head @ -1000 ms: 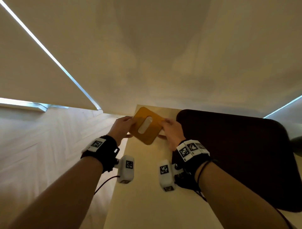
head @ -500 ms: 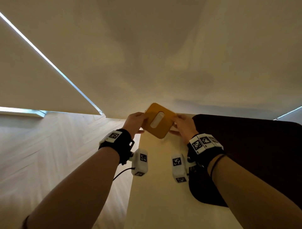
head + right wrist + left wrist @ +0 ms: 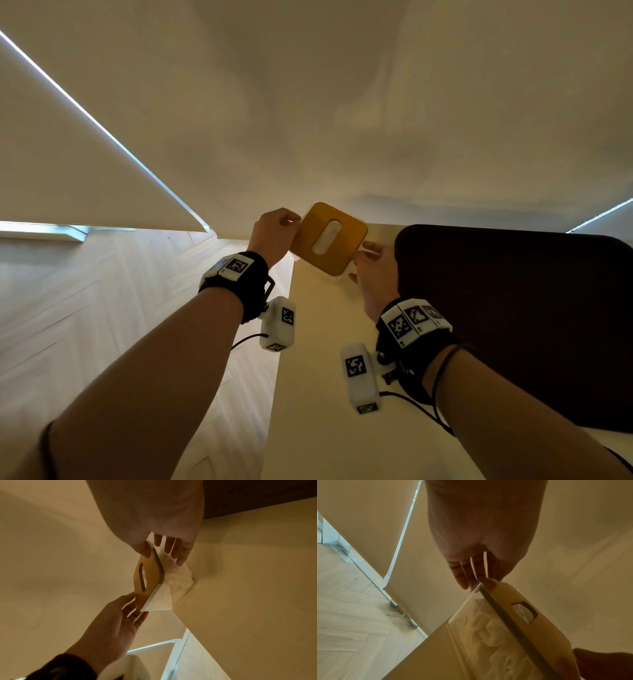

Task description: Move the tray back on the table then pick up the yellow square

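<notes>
**Both hands on yellow square, tilted above tabletop's far end**

Left hand [image 3: 274,233] sits at approx. 9 o'clock of the yellow square [image 3: 329,238], fingers curled and pinching its left edge; in the left wrist view the fingers [image 3: 467,573] reach down to the square's near corner [image 3: 513,608]. Yellow square is a flat, round-cornered plate w/ an oblong slot thru the middle, held tilted, one face toward the head cam. In the wrist views a clear container [image 3: 488,635] w/ crumpled white material inside lies right under the square on the pale tabletop [image 3: 308,394]; whether square touches it, can't tell.

Right hand [image 3: 375,270] is at approx. 4 o'clock of the square, thumb and fingers pinching the right edge; right wrist view shows thumb on one face, fingers [image 3: 180,553] behind the other, w/ the left hand [image 3: 116,618] gripping the opposite edge.

Dark tray [image 3: 513,318] lies flat on the tabletop at 3 o'clock of the square, just beside the right hand. Wood floor [image 3: 85,308] at 9 o'clock, off the tabletop's left edge.
</notes>
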Available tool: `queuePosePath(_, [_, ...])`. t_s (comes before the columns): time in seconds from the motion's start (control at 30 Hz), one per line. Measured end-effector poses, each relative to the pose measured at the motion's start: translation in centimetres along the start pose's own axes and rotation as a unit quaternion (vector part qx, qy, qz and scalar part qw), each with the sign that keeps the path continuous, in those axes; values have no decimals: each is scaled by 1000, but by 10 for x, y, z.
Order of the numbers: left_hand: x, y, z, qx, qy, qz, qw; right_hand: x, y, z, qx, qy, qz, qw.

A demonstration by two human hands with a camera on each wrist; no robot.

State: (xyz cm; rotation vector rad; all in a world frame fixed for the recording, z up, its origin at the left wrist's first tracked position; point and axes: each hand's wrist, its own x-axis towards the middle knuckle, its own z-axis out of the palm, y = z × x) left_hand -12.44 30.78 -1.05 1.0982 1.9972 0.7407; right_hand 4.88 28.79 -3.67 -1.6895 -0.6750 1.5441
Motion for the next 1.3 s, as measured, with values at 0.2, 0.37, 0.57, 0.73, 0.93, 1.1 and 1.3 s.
queuePosePath(0.2, [0, -5, 1, -15, 1, -13, 1000, 4, -7, 3, -25, -8, -44, 999])
queuePosePath(0.37, [0, -9, -1, -49, -8, -28, 998, 16, -19, 5, -67, -23, -78, 994])
queuePosePath(0.57, [-2, -11, -2, -79, -20, -33, 996, 28, -20, 5, -112, -42, -83, 989])
queuePosePath(0.73, [-2, -11, -3, -79, -21, -31, 996, 31, -20, 3, -120, -47, -90, 988])
queuePosePath(0.93, [-3, -13, -4, -85, -23, -36, 996, 31, -21, 4, -125, -54, -89, 987])
queuePosePath(1.1, [-3, -12, -4, -89, -23, -37, 995, 30, -21, 2, -134, -59, -98, 984])
queuePosePath(1.3, [-2, -10, -4, -87, -25, -30, 995, 27, -25, 3, -143, -47, -99, 984])
